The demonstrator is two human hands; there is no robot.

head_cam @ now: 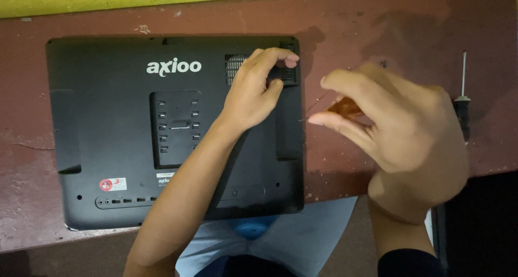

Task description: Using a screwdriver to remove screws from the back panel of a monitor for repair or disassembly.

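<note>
While the left hand [251, 90] pinches the vent corner of the stiff, probably weighty black monitor [108, 131], the right hand [399, 128], just off the monitor's edge, grips an orange-handled screwdriver [345, 108].

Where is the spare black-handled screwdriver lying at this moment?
In the head view, the spare screwdriver lies on the reddish table at far right, beyond the right hand, shaft pointing toward the wall.

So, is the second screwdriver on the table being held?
No, the black-handled screwdriver lies untouched on the table, right of the right hand.
</note>
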